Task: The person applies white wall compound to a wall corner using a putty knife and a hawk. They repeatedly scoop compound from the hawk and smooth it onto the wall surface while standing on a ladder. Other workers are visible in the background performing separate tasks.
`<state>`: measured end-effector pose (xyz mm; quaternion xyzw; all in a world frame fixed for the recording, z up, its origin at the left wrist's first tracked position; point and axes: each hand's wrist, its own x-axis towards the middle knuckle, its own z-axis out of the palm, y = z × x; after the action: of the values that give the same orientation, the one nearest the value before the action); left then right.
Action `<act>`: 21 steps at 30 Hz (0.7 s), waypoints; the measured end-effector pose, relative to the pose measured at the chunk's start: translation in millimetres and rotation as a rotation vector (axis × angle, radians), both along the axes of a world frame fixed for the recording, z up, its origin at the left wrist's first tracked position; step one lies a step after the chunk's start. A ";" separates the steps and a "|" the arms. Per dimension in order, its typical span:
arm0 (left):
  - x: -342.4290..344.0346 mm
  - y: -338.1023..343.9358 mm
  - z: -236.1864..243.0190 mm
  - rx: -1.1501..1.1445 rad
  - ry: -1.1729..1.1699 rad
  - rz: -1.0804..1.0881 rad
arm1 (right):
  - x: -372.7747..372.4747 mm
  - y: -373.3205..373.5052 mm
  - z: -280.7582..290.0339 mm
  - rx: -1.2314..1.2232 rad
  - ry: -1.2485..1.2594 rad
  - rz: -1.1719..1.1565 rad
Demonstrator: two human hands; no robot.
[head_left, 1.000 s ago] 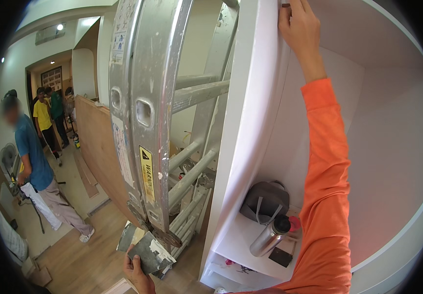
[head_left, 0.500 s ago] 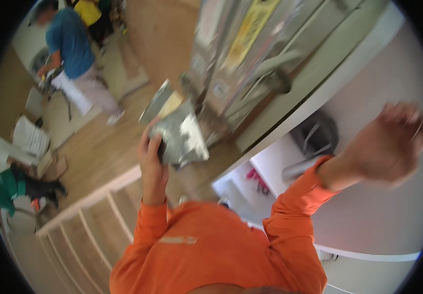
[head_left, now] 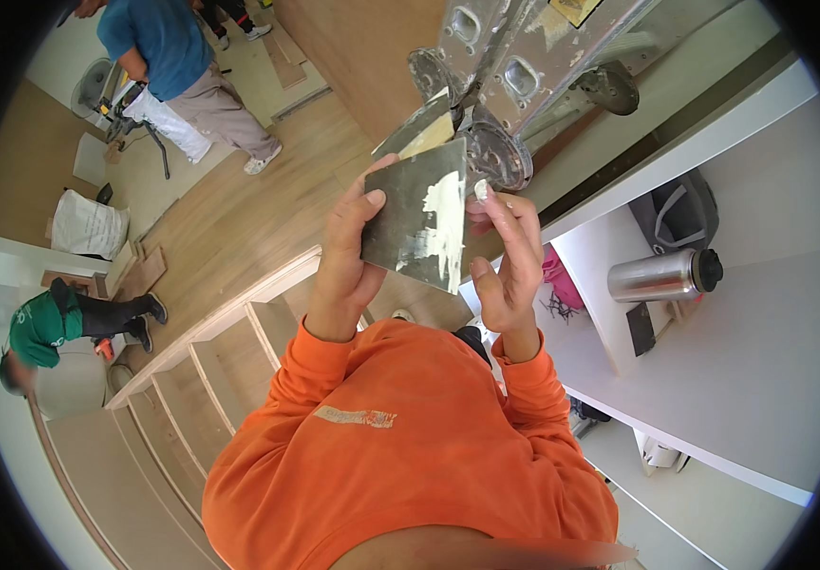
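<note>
My left hand [head_left: 341, 249] grips a flat dark grey plate [head_left: 395, 223] along its left side, thumb on top. Thick white putty [head_left: 444, 233] lies smeared toward the plate's right edge. Behind the plate, a second flat piece [head_left: 419, 131] with a pale, wood-coloured strip sticks out at the top; how it is held is hidden. My right hand [head_left: 514, 252] is raised just right of the plate, fingers curved and thumb apart, with a dab of white putty on one fingertip. No tool shows in it.
A putty-spattered metal ladder [head_left: 520, 81] stands just ahead. Right, white shelving [head_left: 752, 342] holds a steel bottle [head_left: 657, 277] and a grey bag [head_left: 680, 214]. Wooden slatted framing [head_left: 210, 340] runs left. Farther left are a person in blue [head_left: 168, 57] and one in green [head_left: 44, 328].
My right hand has come from the far right, over the shelving, to beside the plate. My left hand has shifted slightly rightward with the plate. The person in blue has straightened up somewhat.
</note>
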<state>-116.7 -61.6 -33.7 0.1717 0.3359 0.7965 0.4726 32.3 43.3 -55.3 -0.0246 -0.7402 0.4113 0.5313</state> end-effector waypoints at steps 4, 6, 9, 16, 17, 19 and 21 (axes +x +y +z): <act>2.2 -2.1 -2.2 -0.024 -0.004 -0.020 | -4.3 -4.9 -5.4 0.039 0.004 -0.069; 2.8 -3.6 -2.6 -0.034 -0.005 -0.034 | -4.9 -4.3 -7.3 0.045 0.010 -0.097; 2.8 -3.5 -3.3 -0.039 0.003 -0.046 | -6.2 0.4 -8.9 0.110 -0.009 -0.167; 1.6 3.2 -4.2 -0.067 0.026 -0.061 | -4.7 12.5 -15.0 0.232 0.017 -0.313; 0.3 3.1 -3.8 -0.074 0.031 -0.058 | -4.6 14.1 -16.7 0.211 0.021 -0.305; -4.0 3.0 -2.8 -0.071 0.030 -0.066 | -3.1 15.8 -20.0 0.212 0.036 -0.286; -10.2 3.1 -1.7 -0.075 0.060 -0.070 | -2.0 18.3 -21.5 0.207 0.059 -0.249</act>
<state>-126.9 -58.5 -35.4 0.1893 0.3734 0.7609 0.4958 30.3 61.5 -76.8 -0.0493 -0.7539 0.2643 0.5994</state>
